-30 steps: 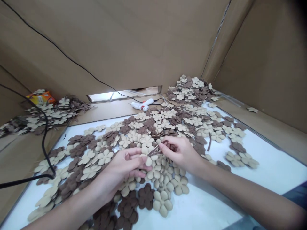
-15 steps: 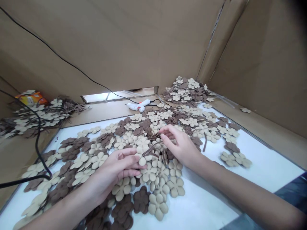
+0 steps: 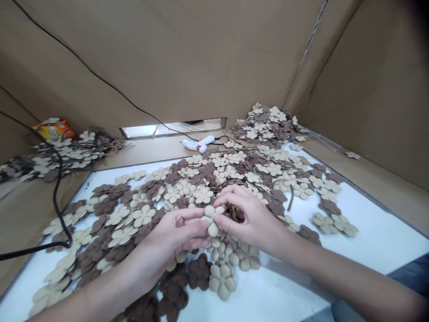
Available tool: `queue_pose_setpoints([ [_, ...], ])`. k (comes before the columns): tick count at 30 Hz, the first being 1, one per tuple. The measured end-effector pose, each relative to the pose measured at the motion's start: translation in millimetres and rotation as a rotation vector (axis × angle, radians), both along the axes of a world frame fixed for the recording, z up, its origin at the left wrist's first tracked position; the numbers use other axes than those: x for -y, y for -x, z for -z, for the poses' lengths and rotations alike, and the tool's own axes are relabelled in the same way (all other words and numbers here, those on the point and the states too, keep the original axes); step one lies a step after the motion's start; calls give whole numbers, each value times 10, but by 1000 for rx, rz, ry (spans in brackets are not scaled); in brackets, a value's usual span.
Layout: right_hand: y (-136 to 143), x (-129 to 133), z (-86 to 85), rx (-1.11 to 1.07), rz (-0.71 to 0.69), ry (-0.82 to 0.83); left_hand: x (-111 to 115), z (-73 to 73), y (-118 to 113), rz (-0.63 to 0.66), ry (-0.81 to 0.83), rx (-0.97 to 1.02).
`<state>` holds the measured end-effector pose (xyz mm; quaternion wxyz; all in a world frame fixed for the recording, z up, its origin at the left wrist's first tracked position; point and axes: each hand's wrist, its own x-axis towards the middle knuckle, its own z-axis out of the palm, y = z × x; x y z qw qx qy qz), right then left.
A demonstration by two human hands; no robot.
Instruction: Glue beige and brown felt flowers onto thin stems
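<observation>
Both hands meet over the middle of the white table (image 3: 385, 241). The left hand (image 3: 170, 235) and the right hand (image 3: 250, 214) have their fingertips closed on the same tan flower (image 3: 212, 219), a flat cut-out piece, held just above the heap of tan and brown flowers (image 3: 201, 179). A thin brown strip (image 3: 231, 209) shows under the right fingers, but I cannot tell if it is pinched or only lies there.

I think the risk is in the small grip. The flower is thin, and only the tips hold it; if one hand pulls harder, a petal may bend or tear, or the piece may slip down into the pile, where it looks like all the others. The strip, if loose, can come away from the flower's centre. The forearms lie low over the near flowers, so a wide movement may push them off the near edge. The glue gun (image 3: 199, 144) lies far behind, and its black cable (image 3: 60, 197) loops at the left, where an elbow could catch it.
</observation>
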<state>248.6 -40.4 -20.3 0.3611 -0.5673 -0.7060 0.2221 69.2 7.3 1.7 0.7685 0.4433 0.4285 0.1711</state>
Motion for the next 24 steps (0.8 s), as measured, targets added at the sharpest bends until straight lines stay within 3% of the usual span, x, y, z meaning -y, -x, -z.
queue_pose_setpoints([
  [11,32,1,35,37,5,-137,17,-4,30,37,-61,6],
  [18,34,-21,86,17,-12,-160,0,4,36,15,-44,-4],
  [24,37,-3,98,12,-17,-172,-15,13,73,77,-76,24],
])
